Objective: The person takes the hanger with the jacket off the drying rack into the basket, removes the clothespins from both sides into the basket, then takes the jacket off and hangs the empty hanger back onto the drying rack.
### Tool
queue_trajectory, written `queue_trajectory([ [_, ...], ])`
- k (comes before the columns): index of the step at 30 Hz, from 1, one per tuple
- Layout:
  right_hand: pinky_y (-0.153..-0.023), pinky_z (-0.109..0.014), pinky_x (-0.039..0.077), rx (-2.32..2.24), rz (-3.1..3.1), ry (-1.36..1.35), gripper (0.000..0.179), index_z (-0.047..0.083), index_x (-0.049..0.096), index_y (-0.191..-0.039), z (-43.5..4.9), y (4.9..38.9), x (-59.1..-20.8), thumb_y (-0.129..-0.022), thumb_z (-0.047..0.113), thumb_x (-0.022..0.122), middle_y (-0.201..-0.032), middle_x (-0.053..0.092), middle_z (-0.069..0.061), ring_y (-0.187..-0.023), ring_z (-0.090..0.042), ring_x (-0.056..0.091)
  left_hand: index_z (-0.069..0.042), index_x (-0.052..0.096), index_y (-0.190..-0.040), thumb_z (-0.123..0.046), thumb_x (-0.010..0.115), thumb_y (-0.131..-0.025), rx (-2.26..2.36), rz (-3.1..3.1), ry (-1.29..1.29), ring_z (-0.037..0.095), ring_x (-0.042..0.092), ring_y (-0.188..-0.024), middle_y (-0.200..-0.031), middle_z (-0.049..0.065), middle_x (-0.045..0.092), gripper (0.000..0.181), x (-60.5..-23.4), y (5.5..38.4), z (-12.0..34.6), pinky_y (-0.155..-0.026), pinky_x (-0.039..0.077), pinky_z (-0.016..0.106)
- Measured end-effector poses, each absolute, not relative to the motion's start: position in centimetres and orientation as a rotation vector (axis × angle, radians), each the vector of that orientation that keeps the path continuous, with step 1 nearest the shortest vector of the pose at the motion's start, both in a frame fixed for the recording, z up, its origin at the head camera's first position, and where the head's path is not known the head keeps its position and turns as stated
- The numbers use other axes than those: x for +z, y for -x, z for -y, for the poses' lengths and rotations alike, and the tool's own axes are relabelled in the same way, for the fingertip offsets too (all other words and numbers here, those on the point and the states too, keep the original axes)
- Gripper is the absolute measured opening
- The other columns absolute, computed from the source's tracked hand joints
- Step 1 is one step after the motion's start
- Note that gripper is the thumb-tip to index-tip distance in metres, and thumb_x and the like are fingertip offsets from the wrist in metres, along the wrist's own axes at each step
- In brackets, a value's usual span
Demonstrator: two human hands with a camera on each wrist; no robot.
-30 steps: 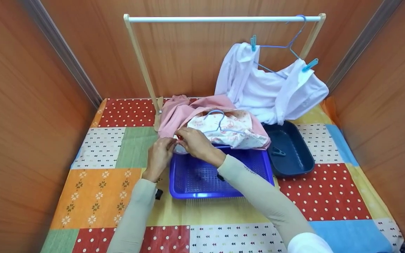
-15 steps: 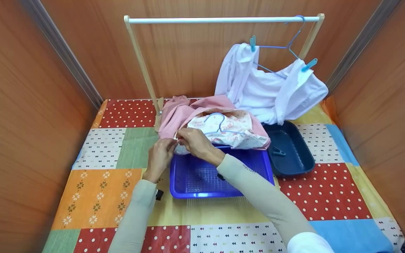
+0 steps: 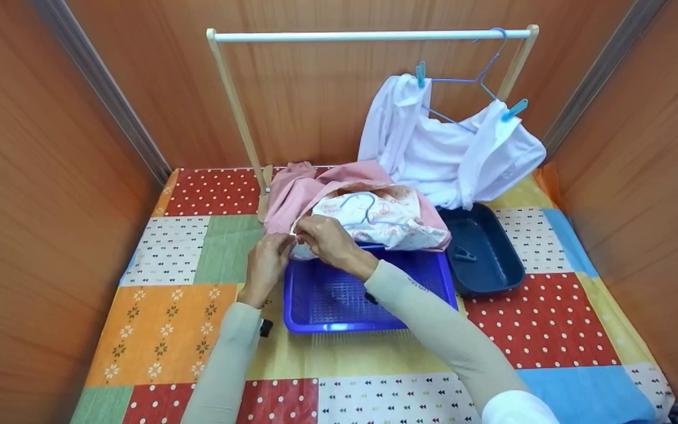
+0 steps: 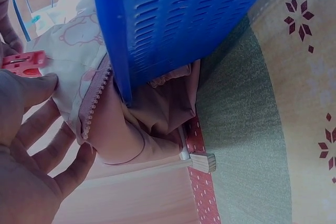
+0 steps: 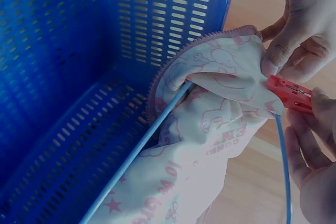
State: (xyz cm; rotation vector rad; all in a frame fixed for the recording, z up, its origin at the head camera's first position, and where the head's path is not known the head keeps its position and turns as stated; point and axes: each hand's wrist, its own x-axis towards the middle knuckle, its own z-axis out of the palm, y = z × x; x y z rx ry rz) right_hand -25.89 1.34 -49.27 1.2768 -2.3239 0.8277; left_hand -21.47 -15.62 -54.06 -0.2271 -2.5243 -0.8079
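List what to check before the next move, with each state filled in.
1. Left hand pinching the pink garment: ok.
2. Right hand gripping the red clothespin: ok.
3. Clothespin's tip at the garment's edge: ok.
4. Clothespin catching the blue hanger too: cannot tell; cloth covers that spot.
5. Spare clip in the dark tray: ok.
6. That hanger hung on the white rail: not ok; it is down at the garment.

Garment (image 3: 292, 206): pink, zip-edged, pale printed lining showing, bunched over far rim of basket (image 3: 345, 327) | Hanger (image 5: 139, 148): blue, slim, partly inside garment, hook exposed | Clothespin (image 5: 289, 94): red, nose at lining's gathered corner
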Motion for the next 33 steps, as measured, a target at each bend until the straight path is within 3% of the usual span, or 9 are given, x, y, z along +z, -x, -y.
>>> queue_trajectory([
  [3,-0.074,-0.031,0.055,0.820,2.322,-1.267,0.004,0.007,0.068,-0.089,-1.5,25.8,-49.2,-0.087,0.004,0.068,-0.083,0.070,-0.002,-0.079,-0.017,0.067,-0.011,0.075,-0.093,-0.015,0.071,-0.090,-0.810,2.527,0.234,0.027,0.070,-0.086,-0.090,0.005,0.075,0.006,-54.1,21.5,15.6,-0.074,0.056,0.046],
  [12,-0.079,-0.035,0.055,0.821,2.316,-1.292,0.012,0.006,0.066,-0.096,-2.1,25.3,-48.5,-0.087,0.014,0.071,-0.089,0.072,-0.005,-0.086,-0.020,0.068,-0.012,0.075,-0.092,-0.015,0.071,-0.089,-0.798,2.534,0.235,0.027,0.070,-0.087,-0.091,0.005,0.075,0.005,-54.1,21.5,15.5,-0.073,0.056,0.046],
  [33,-0.095,-0.034,0.053,0.798,2.294,-1.376,0.025,0.006,0.069,-0.111,-5.2,22.7,-45.1,-0.086,0.010,0.072,-0.109,0.071,-0.007,-0.106,-0.021,0.067,-0.012,0.075,-0.094,-0.015,0.071,-0.090,-0.793,2.542,0.222,0.029,0.071,-0.088,-0.093,0.007,0.076,0.007,-53.9,21.9,15.7,-0.074,0.055,0.048],
])
